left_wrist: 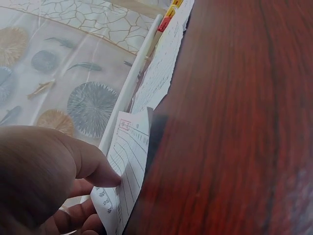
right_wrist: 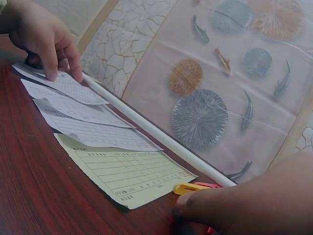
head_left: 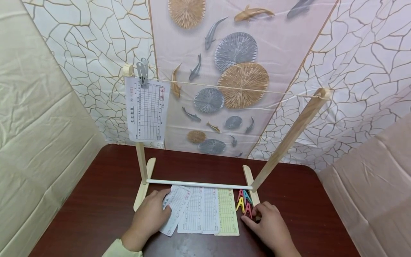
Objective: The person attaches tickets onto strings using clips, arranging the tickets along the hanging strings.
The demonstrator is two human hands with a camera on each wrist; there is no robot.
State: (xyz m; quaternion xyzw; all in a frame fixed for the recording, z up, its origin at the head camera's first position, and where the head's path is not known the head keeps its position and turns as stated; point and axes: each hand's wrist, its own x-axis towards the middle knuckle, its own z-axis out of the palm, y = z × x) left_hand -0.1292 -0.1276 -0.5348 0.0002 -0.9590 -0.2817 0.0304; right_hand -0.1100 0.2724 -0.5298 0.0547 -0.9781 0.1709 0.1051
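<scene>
My left hand (head_left: 150, 214) pinches the leftmost white printed slip (head_left: 177, 207); in the left wrist view its thumb lies on the slip's face, with other fingers behind. Two more white slips (head_left: 191, 216) and a pale green slip (head_left: 228, 214) lie overlapping to its right. At the clothespins, my right hand (head_left: 271, 226) has its thumb close to the lower red clothespin (head_left: 248, 210); whether it grips that pin is hidden. A yellow clothespin (head_left: 240, 204), a blue clothespin (head_left: 247, 197) and another red one lie beside it.
A wooden stand with two posts (head_left: 289, 142), a white crossbar (head_left: 199, 184) and a string (head_left: 231, 87) stands on the dark red table (head_left: 106, 200). A grey clip (head_left: 142, 73) holds a white slip (head_left: 147, 110) at the string's left end. Patterned cloth hangs behind.
</scene>
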